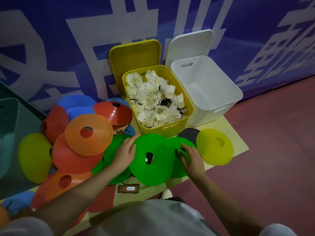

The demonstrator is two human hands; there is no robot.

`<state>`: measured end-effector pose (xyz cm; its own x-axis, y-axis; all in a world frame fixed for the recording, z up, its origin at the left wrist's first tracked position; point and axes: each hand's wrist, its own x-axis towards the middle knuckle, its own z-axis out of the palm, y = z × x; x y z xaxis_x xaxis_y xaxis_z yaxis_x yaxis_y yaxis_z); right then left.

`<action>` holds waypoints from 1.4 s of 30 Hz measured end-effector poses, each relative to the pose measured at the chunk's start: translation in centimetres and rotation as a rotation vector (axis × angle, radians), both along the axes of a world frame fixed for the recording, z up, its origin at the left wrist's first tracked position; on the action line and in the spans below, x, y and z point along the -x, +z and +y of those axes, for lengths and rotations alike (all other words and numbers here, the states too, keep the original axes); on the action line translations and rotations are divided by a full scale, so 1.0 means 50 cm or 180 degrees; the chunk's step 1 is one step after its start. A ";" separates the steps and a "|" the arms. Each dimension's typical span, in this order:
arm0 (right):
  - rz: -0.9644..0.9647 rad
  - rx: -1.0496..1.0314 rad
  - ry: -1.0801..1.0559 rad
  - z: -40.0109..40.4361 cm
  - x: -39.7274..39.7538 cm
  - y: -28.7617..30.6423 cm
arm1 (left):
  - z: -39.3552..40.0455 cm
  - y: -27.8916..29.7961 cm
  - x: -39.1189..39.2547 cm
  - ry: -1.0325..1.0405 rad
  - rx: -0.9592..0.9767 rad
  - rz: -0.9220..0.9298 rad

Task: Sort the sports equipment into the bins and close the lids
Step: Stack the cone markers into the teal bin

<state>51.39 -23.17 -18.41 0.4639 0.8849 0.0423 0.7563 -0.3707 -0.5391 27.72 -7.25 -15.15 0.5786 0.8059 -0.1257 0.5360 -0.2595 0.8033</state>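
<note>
- Both hands gather green cones: left hand (125,151) lies flat on one, right hand (191,156) pinches another's hole.
- Next, probably lift them into the white bin (219,99) at one o'clock.

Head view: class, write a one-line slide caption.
Both hands gather green cones beside a shuttlecock-filled yellow bin.

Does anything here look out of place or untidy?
Yes. The disc cones lie in a loose, overlapping heap on the floor, some tilted. The white bin holds nothing visible, and the yellow bin of shuttlecocks is open.
</note>
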 end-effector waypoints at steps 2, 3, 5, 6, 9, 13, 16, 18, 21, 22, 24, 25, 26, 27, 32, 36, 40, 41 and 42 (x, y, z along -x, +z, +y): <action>-0.0595 0.0224 0.0410 -0.022 -0.005 -0.019 | -0.002 0.006 0.024 0.0061 0.0089 -0.0147; -0.0802 0.0415 0.0613 -0.028 -0.004 -0.027 | -0.003 0.008 0.037 0.0118 0.0131 -0.0179; -0.1049 0.0880 0.0986 -0.033 0.004 -0.035 | -0.004 0.007 0.062 0.0253 0.0230 -0.0272; -0.1142 0.1063 0.1123 -0.034 0.009 -0.039 | -0.005 0.006 0.073 0.0307 0.0271 -0.0319; -0.1202 0.1355 0.1296 -0.038 0.021 -0.052 | -0.008 0.005 0.103 0.0458 0.0320 -0.0367; -0.1223 0.1347 0.1309 -0.049 0.029 -0.051 | -0.018 0.002 0.133 0.0632 0.0462 -0.0470; -0.1220 0.1369 0.1257 -0.061 0.032 -0.047 | -0.029 0.004 0.140 0.0654 0.0485 -0.0486; -0.1196 0.1412 0.1198 -0.060 0.039 -0.047 | -0.033 0.001 0.142 0.0680 0.0548 -0.0513; -0.1201 0.1457 0.1210 -0.045 0.056 -0.045 | -0.035 0.001 0.143 0.0833 0.0662 -0.0582; -0.1211 0.1471 0.1213 -0.041 0.060 -0.044 | -0.035 0.004 0.143 0.0873 0.0644 -0.0594; -0.1215 0.1405 0.1162 -0.038 0.063 -0.033 | -0.034 0.008 0.148 0.0910 0.0543 -0.0585; -0.1192 0.1292 0.1079 -0.037 0.063 -0.023 | -0.031 0.008 0.152 0.0932 0.0520 -0.0581; -0.1128 0.1120 0.0920 -0.037 0.063 -0.009 | -0.029 0.009 0.157 0.0945 0.0514 -0.0596; -0.1037 0.0899 0.0728 -0.037 0.064 0.008 | -0.025 0.009 0.163 0.0962 0.0510 -0.0620; -0.0558 -0.0155 0.0172 -0.021 0.075 0.119 | -0.016 0.032 0.179 0.1024 0.0546 -0.0869; -0.0109 -0.0648 -0.0089 0.004 0.098 0.186 | -0.006 0.048 0.195 0.1012 0.0493 -0.1012; 0.0042 -0.0799 -0.0340 0.017 0.140 0.222 | 0.009 0.066 0.224 0.0877 0.0414 -0.1122; -0.0023 -0.0793 -0.0384 0.020 0.152 0.227 | 0.014 0.072 0.235 0.0836 0.0378 -0.1165; -0.0100 -0.0761 -0.0424 0.023 0.164 0.229 | 0.016 0.079 0.246 0.0820 0.0357 -0.1207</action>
